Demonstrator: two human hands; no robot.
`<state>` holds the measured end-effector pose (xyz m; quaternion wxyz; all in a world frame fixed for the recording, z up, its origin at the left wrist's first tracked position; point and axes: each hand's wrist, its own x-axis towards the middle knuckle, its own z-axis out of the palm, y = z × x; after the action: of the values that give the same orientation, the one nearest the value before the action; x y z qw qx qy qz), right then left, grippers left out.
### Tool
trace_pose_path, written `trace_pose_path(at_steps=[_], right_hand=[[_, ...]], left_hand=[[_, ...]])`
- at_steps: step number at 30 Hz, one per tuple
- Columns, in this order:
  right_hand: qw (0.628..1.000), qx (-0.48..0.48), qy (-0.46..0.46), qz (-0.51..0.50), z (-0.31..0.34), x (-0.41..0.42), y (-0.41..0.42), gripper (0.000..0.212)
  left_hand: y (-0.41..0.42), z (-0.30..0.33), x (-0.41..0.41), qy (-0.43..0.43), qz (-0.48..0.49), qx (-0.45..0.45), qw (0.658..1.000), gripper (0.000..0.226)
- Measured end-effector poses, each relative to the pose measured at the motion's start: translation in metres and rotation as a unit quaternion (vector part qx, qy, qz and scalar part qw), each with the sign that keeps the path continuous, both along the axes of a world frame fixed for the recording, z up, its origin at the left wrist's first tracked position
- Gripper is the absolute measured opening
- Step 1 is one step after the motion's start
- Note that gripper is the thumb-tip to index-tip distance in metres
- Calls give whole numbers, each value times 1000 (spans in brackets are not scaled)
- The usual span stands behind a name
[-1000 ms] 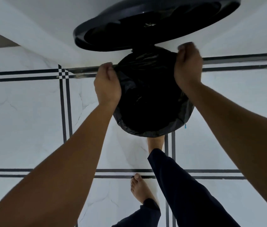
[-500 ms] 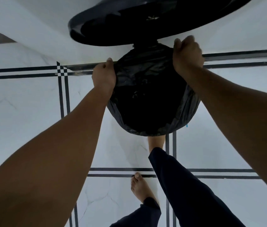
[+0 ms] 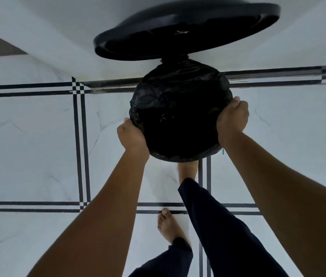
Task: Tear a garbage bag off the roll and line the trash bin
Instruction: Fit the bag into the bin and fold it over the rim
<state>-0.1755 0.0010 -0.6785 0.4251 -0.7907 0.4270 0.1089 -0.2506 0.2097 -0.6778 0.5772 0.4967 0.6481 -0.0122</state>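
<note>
A round trash bin stands on the floor below me with a black garbage bag (image 3: 178,100) spread over its opening and folded down around the rim. Its black lid (image 3: 186,31) stands raised at the far side. My left hand (image 3: 131,136) grips the bag's edge on the near left of the rim. My right hand (image 3: 232,120) grips the bag on the right side of the rim. The bin's body is hidden under the bag. No roll of bags is in view.
White marble floor tiles (image 3: 28,146) with dark line borders surround the bin. A white wall (image 3: 38,27) rises just behind it. My bare left foot (image 3: 168,226) and my right leg in dark trousers (image 3: 218,226) stand close in front of the bin.
Both hands have slid from the far part of the rim down towards the near sides, drawing the bag's edge along. The bag now covers the far rim smoothly.
</note>
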Motion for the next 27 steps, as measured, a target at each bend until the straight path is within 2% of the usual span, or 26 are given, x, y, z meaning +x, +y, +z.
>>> trace_pose_path(at_steps=[2,4,6,9,11,14,16,18,21,23,25,27], right_hand=[[1000,-4,-5,4,-1,-4,-5,44],[999,-48,-3,-14,0,-9,-5,37],[994,-97,45,-33,7,-14,1,35],[987,-5,115,-113,13,-23,17,47],[980,34,141,-133,11,-27,21,55],[980,85,90,-158,-1,-26,14,56],[985,111,65,-117,1,-24,11,53],[986,108,66,-112,0,-27,10,53],[969,107,76,-209,5,-31,8,55],[967,80,117,-209,11,-39,9,57],[972,79,152,-164,12,-51,12,68],[968,159,102,-167,10,-57,22,72]], left_hand=[[5,-6,-9,-4,-16,2,1000,30],[6,-6,-21,7,-23,36,999,32],[0,0,-28,24,-9,32,999,31],[-22,12,-31,28,17,-84,996,36],[-33,17,-29,30,44,-129,990,47],[-39,23,-17,51,72,-122,989,54],[-39,26,-7,61,78,-121,988,56],[-39,26,-9,59,90,-110,988,54],[-37,28,-19,64,75,-82,992,50],[-35,26,-26,88,95,-63,990,51],[-39,29,-32,107,140,-101,979,50],[-47,30,-35,68,167,-187,966,48]])
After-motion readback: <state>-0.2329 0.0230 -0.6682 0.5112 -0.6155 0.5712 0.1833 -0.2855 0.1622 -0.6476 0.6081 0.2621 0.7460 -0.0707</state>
